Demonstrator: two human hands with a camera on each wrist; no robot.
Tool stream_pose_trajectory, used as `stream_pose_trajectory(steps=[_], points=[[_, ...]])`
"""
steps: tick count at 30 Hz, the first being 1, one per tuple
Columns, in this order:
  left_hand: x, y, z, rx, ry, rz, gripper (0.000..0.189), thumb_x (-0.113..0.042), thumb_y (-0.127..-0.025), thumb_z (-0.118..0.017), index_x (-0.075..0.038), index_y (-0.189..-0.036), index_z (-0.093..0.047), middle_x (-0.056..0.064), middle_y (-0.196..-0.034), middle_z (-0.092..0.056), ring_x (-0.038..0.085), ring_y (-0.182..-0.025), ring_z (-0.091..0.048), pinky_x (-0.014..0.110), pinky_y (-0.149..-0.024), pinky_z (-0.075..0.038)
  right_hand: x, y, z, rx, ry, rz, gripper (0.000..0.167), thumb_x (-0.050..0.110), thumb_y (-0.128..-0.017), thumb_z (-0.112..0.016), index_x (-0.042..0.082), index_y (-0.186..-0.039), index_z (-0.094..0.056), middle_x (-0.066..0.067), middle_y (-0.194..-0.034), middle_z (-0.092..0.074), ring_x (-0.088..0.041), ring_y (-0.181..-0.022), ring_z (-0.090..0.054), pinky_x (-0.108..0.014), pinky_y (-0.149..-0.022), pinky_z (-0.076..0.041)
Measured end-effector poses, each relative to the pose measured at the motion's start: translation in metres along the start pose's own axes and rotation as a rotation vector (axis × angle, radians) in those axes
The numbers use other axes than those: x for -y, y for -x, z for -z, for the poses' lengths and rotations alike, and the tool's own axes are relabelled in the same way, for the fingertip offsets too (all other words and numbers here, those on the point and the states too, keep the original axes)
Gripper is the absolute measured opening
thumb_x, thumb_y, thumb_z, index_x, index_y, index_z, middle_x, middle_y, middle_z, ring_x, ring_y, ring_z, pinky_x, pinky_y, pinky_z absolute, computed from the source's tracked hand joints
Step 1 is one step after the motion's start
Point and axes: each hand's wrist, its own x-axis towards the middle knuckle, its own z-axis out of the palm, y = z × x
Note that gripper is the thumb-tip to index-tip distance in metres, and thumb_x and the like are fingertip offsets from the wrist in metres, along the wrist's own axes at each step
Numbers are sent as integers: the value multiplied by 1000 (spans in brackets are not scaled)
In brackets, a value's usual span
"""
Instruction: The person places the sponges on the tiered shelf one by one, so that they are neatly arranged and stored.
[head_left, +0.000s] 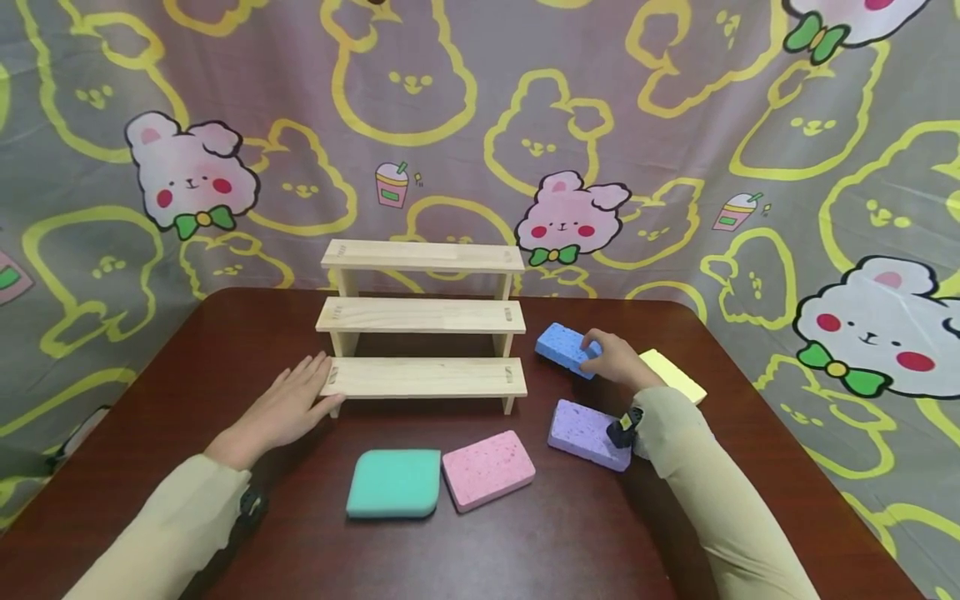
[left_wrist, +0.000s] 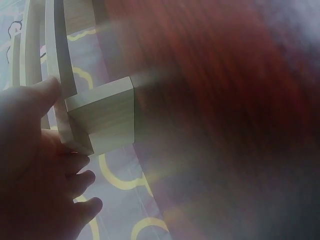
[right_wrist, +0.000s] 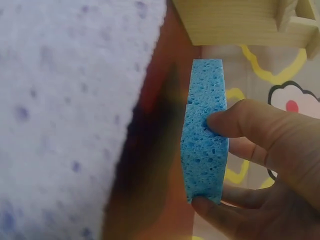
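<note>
A three-step wooden shelf [head_left: 427,379] stands at the back of the table. My left hand [head_left: 288,408] rests against the left end of its lowest step, fingers fairly straight; in the left wrist view the thumb [left_wrist: 47,92] touches the board. To the right of the shelf, my right hand [head_left: 618,360] holds a blue sponge [head_left: 561,343] by its right end. In the right wrist view, thumb and fingers pinch the blue sponge [right_wrist: 205,150]; whether it touches the table is hard to tell. A purple sponge [head_left: 581,429] lies beneath the right wrist.
A yellow sponge [head_left: 667,375] sits partly behind the right forearm. Nearer the front, a pink sponge [head_left: 489,471] lies beside a teal rounded block [head_left: 395,483] on the dark wooden table [head_left: 525,558]. A patterned curtain [head_left: 450,108] hangs behind the table.
</note>
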Motion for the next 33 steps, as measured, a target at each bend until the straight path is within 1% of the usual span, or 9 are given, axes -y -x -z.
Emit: stream_pose_trajectory(steps=[7,11,17,20,25,28,33], points=[[-1,1,1,-6,2,-3,70,-35,-94,-50,15,-137,-27,33,-141,-24,46,-130,-20,59,-102,-16,6,5,17,-63,-1,12,31,11,-76,-68,3,-103,-55,-14,-86,-51,-27,-76,-44,-38,-64,-36],[-1,1,-1,-7,-1,-2,70,-35,-94,-51,15,-137,-26,33,-141,-23,46,-130,-20,59,-102,-16,11,7,29,-75,-20,20,30,11,-79,-67,3,-105,-54,-14,-87,-51,-27,-75,-46,-38,-65,-37],[0,0,-2,-12,-8,-2,70,-34,-94,-51,15,-136,-26,33,-141,-24,46,-130,-20,59,-102,-17,15,6,48,-107,-1,34,31,15,-80,-66,4,-106,-53,-17,-94,-54,-29,-81,-46,-41,-71,-38],[0,0,-2,-11,-8,-1,70,-34,-94,-51,15,-137,-26,33,-141,-24,46,-130,-20,59,-102,-17,19,5,58,-117,6,42,31,15,-81,-65,4,-107,-53,-17,-91,-53,-30,-80,-45,-41,-71,-37],[0,1,-1,-7,-2,1,70,-34,-94,-51,15,-137,-25,33,-142,-23,46,-130,-19,59,-102,-16,32,4,73,-130,-2,37,32,17,-83,-65,5,-110,-52,-15,-85,-49,-28,-74,-44,-40,-66,-36],[0,1,-1,-3,-1,-1,70,-34,-94,-50,15,-137,-26,33,-142,-23,46,-130,-19,59,-102,-16,40,2,81,-131,-19,29,32,17,-84,-64,5,-111,-51,-16,-87,-48,-28,-73,-44,-39,-65,-36],[0,1,0,-4,-4,-6,69,-33,-94,-51,15,-137,-26,33,-141,-23,46,-130,-19,59,-102,-17,54,-3,92,-165,-7,48,33,18,-84,-63,5,-112,-51,-19,-101,-50,-31,-84,-45,-42,-70,-37]])
